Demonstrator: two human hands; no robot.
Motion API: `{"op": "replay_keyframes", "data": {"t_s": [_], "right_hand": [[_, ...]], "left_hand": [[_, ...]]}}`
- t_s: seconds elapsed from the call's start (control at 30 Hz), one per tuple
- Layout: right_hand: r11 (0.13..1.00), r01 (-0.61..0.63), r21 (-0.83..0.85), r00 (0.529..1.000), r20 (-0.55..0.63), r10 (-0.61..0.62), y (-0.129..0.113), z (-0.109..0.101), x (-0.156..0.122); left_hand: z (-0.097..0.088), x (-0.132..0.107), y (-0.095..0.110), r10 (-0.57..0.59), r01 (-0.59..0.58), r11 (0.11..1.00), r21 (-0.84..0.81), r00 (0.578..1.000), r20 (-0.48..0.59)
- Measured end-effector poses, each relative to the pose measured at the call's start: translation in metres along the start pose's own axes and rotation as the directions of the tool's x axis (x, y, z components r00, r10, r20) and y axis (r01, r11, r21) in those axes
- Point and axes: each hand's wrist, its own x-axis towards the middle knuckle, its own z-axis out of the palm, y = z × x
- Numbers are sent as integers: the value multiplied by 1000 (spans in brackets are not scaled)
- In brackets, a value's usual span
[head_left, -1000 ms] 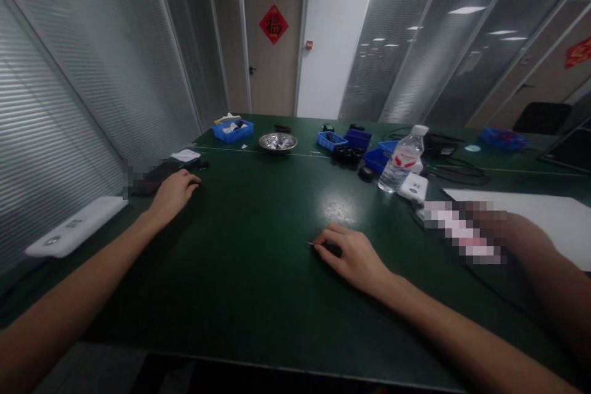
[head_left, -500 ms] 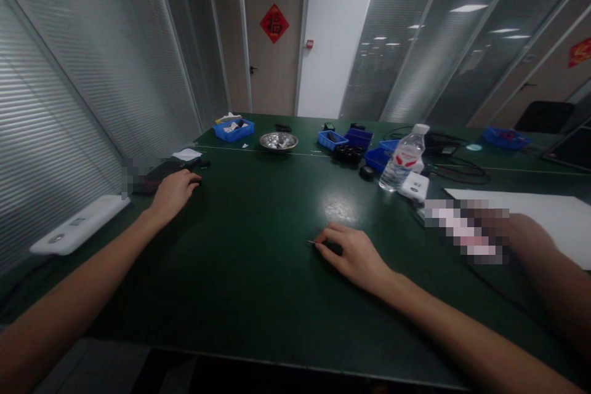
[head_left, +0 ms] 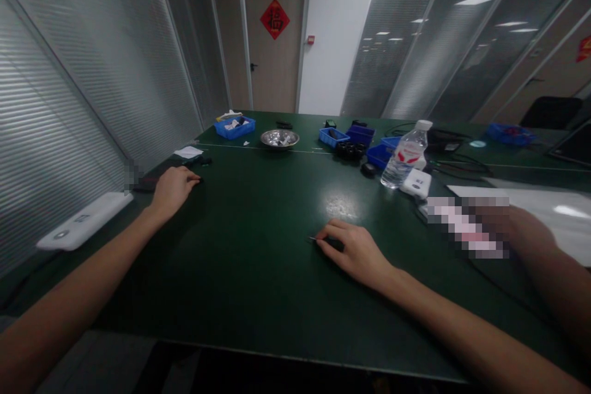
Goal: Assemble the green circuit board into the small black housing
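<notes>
My right hand [head_left: 357,252] lies on the dark green table [head_left: 258,271], fingers closed around a small dark tool [head_left: 330,242] whose thin metal tip pokes out to the left. My left hand [head_left: 173,188] rests palm down farther left, fingers loosely stretched, holding nothing I can see. Its fingertips are close to a flat dark object [head_left: 154,177] and a small dark bit [head_left: 204,161].
Another person's forearm [head_left: 549,258] reaches in from the right beside white paper [head_left: 545,209]. A water bottle [head_left: 406,157], a white box [head_left: 415,183], blue bins [head_left: 234,127] [head_left: 357,135], a metal bowl [head_left: 279,138] and cables stand farther back. A white device [head_left: 83,220] lies at the left edge.
Both hands stay where they were. Only the view has shifted slightly.
</notes>
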Motion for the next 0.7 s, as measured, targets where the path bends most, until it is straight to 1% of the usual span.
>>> {"op": "replay_keyframes", "data": {"t_s": [0.23,0.43,0.57,0.7], "right_hand": [[1000,11,-12,1000,1,-11,1,0,0],[985,82,-150,996,-14,-85,11,5,9],[958,138,-252,989,-17,-147,17,8,20],[960,137,-243,987,-45,-152,20,9,26]], "left_hand": [[-2,-3,5,17,-18,1000,-5,1000,-15],[-4,-5,8,-1,1,997,-71,1000,-3],[-6,-2,12,-34,35,999,-34,999,30],[-9,1,17,-34,31,999,42,997,68]]}}
